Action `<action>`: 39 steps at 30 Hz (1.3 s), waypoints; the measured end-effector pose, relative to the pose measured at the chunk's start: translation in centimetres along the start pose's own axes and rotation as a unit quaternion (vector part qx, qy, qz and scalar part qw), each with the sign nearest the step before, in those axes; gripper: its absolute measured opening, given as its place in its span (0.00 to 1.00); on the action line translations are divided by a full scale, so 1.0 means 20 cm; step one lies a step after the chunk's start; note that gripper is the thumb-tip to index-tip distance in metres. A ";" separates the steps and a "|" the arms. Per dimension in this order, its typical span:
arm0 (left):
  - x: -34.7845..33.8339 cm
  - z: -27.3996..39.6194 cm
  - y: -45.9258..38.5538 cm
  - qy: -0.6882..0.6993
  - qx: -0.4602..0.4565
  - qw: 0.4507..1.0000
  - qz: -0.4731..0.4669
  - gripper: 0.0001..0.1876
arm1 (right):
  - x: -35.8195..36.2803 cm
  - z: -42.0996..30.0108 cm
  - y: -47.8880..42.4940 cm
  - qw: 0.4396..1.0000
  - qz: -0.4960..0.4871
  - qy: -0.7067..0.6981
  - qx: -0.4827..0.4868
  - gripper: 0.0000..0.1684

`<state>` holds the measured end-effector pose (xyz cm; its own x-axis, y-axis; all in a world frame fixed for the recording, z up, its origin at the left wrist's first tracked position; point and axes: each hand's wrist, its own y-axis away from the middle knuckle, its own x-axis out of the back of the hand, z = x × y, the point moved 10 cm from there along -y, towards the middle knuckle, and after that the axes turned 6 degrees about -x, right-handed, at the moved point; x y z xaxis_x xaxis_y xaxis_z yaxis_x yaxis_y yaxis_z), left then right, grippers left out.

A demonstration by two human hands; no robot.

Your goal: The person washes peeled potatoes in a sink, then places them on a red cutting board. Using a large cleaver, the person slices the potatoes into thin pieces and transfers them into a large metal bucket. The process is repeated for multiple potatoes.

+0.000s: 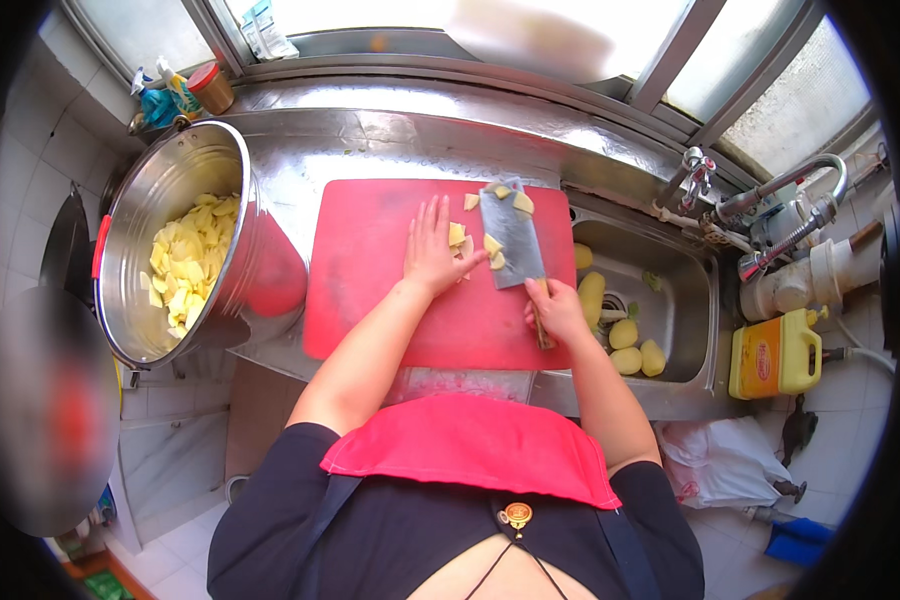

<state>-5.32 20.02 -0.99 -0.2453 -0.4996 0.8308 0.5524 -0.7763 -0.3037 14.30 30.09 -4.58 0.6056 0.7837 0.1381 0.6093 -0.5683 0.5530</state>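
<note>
My right hand (555, 309) grips the handle of a cleaver (511, 234), its broad blade lying flat over the right part of a red cutting board (367, 300). Several pale yellow potato slices (523, 202) lie on the blade. To the left of the blade my left hand (439, 251) rests with its fingers spread beside a small heap of cut potato pieces (457, 234), its thumb reaching towards the blade. A metal bucket (247, 180) stands left of the board, tilted in view, with many potato slices (187, 259) inside.
At the right, a steel sink (667, 337) holds several peeled potatoes (623, 334) below a faucet (776, 180). A yellow jug (776, 354) stands beyond it. Spray bottles (157, 105) and a red-lidded jar (211, 88) are at the back left. A windowsill runs behind.
</note>
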 end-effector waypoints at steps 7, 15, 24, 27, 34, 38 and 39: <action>0.12 -0.15 0.02 0.137 0.063 0.983 0.109 0.52 | -0.16 -0.06 -0.03 0.990 -0.076 0.121 0.001 0.17; 0.13 0.04 0.18 0.013 0.097 0.989 0.114 0.55 | -0.45 -0.01 0.11 0.990 -0.099 0.100 0.015 0.17; 1.15 0.43 0.12 -0.021 -0.127 0.926 0.355 0.38 | -0.59 -0.76 0.61 0.951 -0.101 0.075 0.282 0.16; 1.58 0.52 0.12 -0.114 -0.178 0.894 0.396 0.28 | -0.72 -1.07 0.81 0.905 -0.126 0.121 0.389 0.13; 2.08 0.24 0.15 -0.211 -0.153 0.893 0.366 0.17 | -0.99 -1.19 0.97 0.914 -0.283 0.042 0.287 0.13; 2.09 -0.29 0.20 -0.484 0.041 0.865 0.128 0.16 | -0.94 -1.10 0.89 0.933 -0.285 0.005 0.220 0.16; 2.01 -0.31 0.24 -0.516 0.104 0.850 0.016 0.18 | -0.87 -1.09 0.85 0.944 -0.261 -0.004 0.202 0.16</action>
<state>-17.37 -6.10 28.04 0.5425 0.1668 0.8233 0.7007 -0.6305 -0.3340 2.94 12.25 20.22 0.1722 0.9824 -0.0723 0.9702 -0.1564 0.1849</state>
